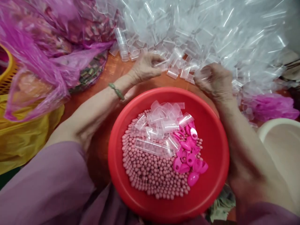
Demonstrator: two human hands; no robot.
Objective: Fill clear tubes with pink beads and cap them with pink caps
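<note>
My left hand (pixel 147 68) reaches beyond the bowl's far rim, its thumb and fingers closed round a clear plastic tube piece (pixel 162 64). To its right, my right hand (pixel 217 78) is curled at the edge of the pile, with a clear plastic piece (pixel 203 74) in its fingers, partly hidden and blurred. Below both hands stands a red bowl (pixel 167 207). In it lie many small dusky-pink beads (pixel 150 175), bright pink hollow plastic pieces (pixel 191 159) and a heap of clear short tubes (pixel 170 126), with one longer clear tube (pixel 152 147) across the beads.
A large heap of clear plastic tubes (pixel 187 25) spreads over the orange surface (pixel 114 72). Pink plastic bags (pixel 51 65) and a yellow bag (pixel 25 134) lie left, near a yellow basket (pixel 8 68). At right are a pink bag (pixel 273 106) and a cream basin (pixel 269 129).
</note>
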